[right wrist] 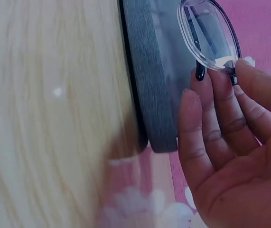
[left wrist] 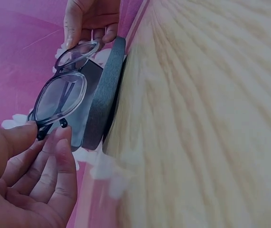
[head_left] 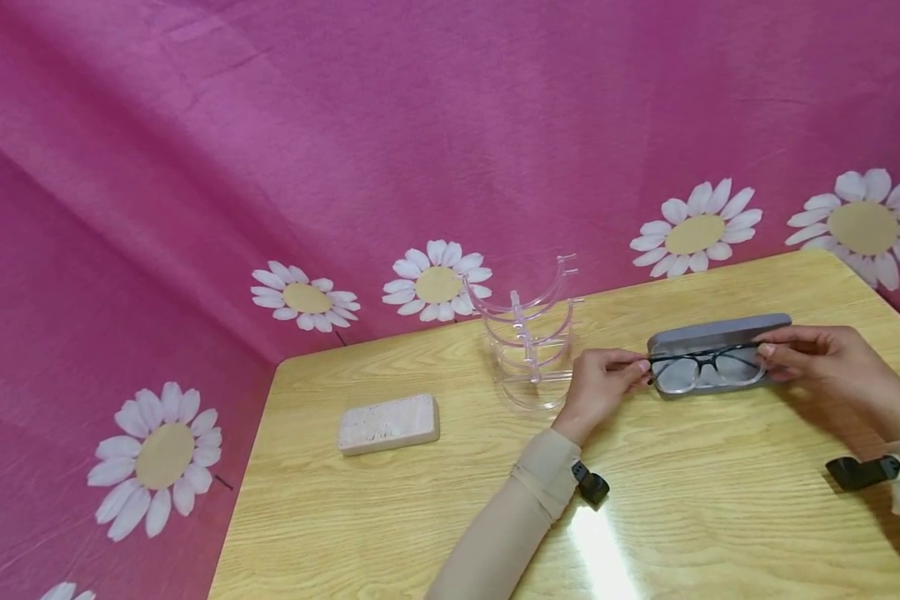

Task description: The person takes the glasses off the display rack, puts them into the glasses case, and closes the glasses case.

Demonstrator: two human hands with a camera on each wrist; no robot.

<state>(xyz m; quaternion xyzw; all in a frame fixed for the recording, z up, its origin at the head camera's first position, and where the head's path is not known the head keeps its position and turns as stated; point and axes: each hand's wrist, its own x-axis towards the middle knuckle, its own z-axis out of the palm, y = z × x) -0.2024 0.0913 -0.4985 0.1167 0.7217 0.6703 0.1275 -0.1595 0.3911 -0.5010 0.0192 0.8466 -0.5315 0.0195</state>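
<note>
Both hands hold a pair of eyeglasses (head_left: 708, 367) with a dark upper rim and clear lower rims. The left hand (head_left: 602, 385) pinches one end of the frame between thumb and fingers, as the left wrist view shows at the glasses' near corner (left wrist: 59, 99). At the other end, the right hand (head_left: 832, 367) pinches the opposite corner. The temples are folded behind the lenses. Directly beneath and behind the glasses lies an open grey glasses case (head_left: 720, 333) on the table, its textured outer side (right wrist: 149, 71) seen in the right wrist view.
A clear plastic tiered glasses stand (head_left: 528, 342) stands left of the case, close to the left hand. Farther left lies a closed pale glasses case (head_left: 388, 423). The wooden table (head_left: 330, 525) meets a pink cloth backdrop (head_left: 420, 125) with daisies behind it.
</note>
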